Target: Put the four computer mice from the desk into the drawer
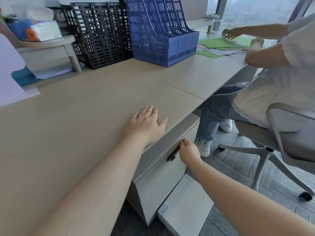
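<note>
My left hand (146, 124) lies flat, palm down, on the beige desk (85, 125) near its front edge, fingers spread and holding nothing. My right hand (188, 151) is below the desk edge, its fingers curled at the dark metal handle (173, 155) of the grey drawer (158, 174). The drawer front looks closed against the cabinet. No computer mouse shows anywhere on the desk.
Black file racks (100, 33) and a blue file rack (160, 29) stand at the back. A riser shelf (49, 46) with boxes is at back left. A person on a swivel chair (276, 147) sits at right, hands over coloured papers (219, 46). A white box (185, 205) lies below the drawer.
</note>
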